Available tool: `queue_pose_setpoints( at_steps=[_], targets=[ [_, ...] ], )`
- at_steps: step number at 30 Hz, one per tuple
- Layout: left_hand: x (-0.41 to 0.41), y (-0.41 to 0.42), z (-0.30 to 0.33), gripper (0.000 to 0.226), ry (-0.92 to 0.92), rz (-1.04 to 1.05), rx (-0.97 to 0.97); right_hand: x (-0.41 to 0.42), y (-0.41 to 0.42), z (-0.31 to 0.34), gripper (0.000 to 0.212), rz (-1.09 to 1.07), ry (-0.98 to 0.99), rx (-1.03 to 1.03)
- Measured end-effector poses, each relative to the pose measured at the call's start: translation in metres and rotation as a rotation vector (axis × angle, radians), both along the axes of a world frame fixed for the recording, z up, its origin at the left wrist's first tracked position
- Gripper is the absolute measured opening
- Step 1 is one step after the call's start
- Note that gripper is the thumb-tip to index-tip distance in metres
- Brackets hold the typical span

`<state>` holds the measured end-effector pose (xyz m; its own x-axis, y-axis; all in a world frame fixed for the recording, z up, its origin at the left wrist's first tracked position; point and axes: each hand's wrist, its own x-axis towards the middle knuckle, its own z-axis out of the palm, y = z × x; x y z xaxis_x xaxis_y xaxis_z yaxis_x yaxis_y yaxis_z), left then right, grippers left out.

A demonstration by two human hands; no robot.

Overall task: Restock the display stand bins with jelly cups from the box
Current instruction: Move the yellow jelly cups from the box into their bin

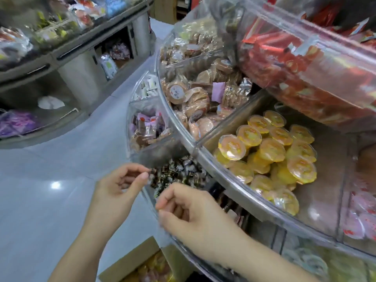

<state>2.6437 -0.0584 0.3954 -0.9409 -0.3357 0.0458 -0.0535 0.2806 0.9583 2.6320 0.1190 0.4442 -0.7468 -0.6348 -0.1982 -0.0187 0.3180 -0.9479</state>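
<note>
Your two hands hover before the display stand [234,180], a tiered clear-plastic carousel with curved rims. Your left hand [120,192] has its fingers curled, thumb and forefinger tips close together at the edge of the lower bin of dark-wrapped candies [179,174]; whether they pinch anything cannot be told. Your right hand [189,212] is likewise loosely curled, and nothing is visible in its grasp. One middle-tier bin [329,196] holds the yellow jelly cups [270,153], roughly two dozen in a loose pile, lids mostly upward. One open cardboard box [134,259] sits on the floor below your wrists, with more yellow and orange cups inside, blurred. To the left of the jelly bin, one compartment holds round brown wrapped cakes [189,94]; above it, the top tier holds red packets [284,64]. The floor [50,180] is pale glossy tile. A second display unit [61,58] stands well apart, across the aisle.
</note>
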Motion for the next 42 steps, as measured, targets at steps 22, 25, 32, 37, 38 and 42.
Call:
queue_pose_setpoints(
  at_steps=[22,25,32,37,38,42],
  targets=[
    [0.268,-0.013,-0.579,0.043,-1.206,0.179,0.132,0.123,-0.092,-0.654,0.034,0.275,-0.428,1.041],
    [0.258,-0.013,-0.641,0.068,-1.252,0.198,0.036,0.130,-0.104,-0.692,0.037,-0.159,-0.813,0.920],
    [0.264,0.002,-0.691,0.071,-1.126,0.242,-0.294,0.143,-0.118,-0.737,0.045,-0.918,-1.133,0.463],
    [0.265,-0.004,-0.705,0.047,-1.002,0.108,-0.559,0.138,-0.122,-0.749,0.028,-1.150,-1.131,0.305],
    [0.261,-0.005,-0.707,0.043,-1.012,0.135,-0.550,0.138,-0.121,-0.750,0.032,-1.155,-1.107,0.326],
    [0.255,-0.004,-0.709,0.035,-1.044,0.248,-0.488,0.144,-0.106,-0.738,0.037,-1.059,-1.071,0.494]
  ],
)
